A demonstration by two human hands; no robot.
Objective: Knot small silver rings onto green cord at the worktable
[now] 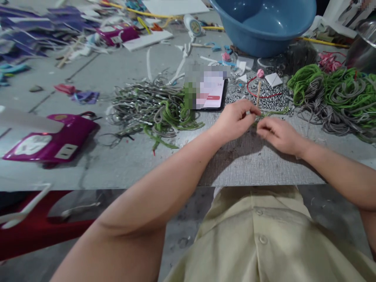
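Note:
My left hand (237, 119) is closed in a pinch, fingertips on a thin green cord. My right hand (279, 135) sits just beside it, thumb and fingers pressed together on the same cord; the exact grip is partly hidden. One length of green cord (276, 112) runs off to the right above my right hand. Silver beads (266, 102) lie scattered right behind both hands. Among them are a small stick (259, 94) with a pink ball (260, 73) at its top end, and a red cord (249, 87) in a curve.
Left of my hands lies a tangled heap of green and grey strung cords (164, 103), beside a phone (213, 92). Bundles of green and grey cord (337, 98) are on the right. A blue basin (264, 35) stands behind. A purple device (55, 137) rests at the left.

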